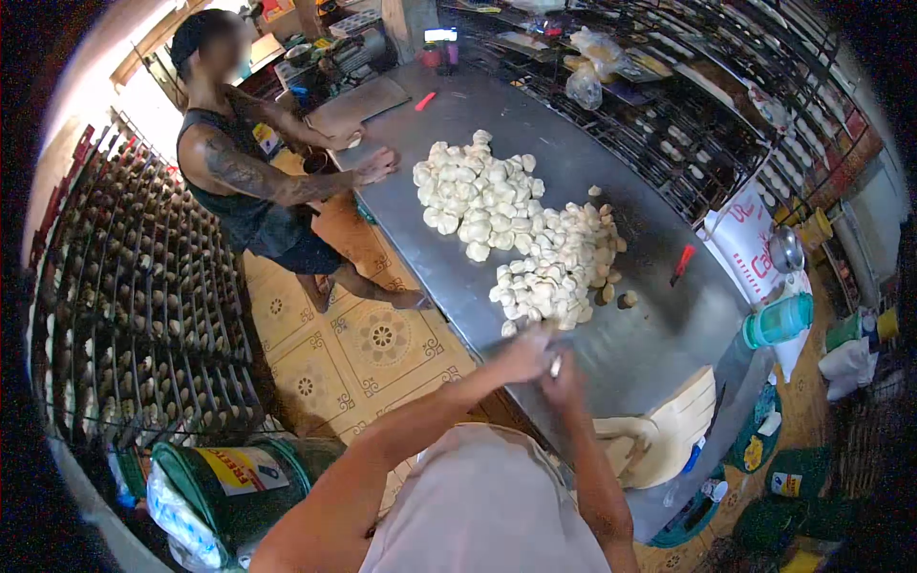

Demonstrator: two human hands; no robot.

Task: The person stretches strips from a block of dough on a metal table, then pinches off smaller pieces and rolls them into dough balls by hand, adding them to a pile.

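My left hand (525,354) and my right hand (565,380) meet over the near edge of the metal table (630,349). A small pale piece of dough (556,366) shows between them, at the fingertips of my closed right hand. Motion blurs my left hand, and its fingers are not clear. Just beyond my hands lies a big heap of dough pieces (544,277), with a second heap of dough pieces (478,191) joined to it farther off. To the right of my hands, a large slab of dough (673,430) rests on the table's near end.
Across the table's left edge, another person (253,162) works with both hands at the tabletop. A red-handled tool (683,263) lies on the right side. Racks with dough pieces (143,296) stand at left. A green bucket (220,497) is at lower left.
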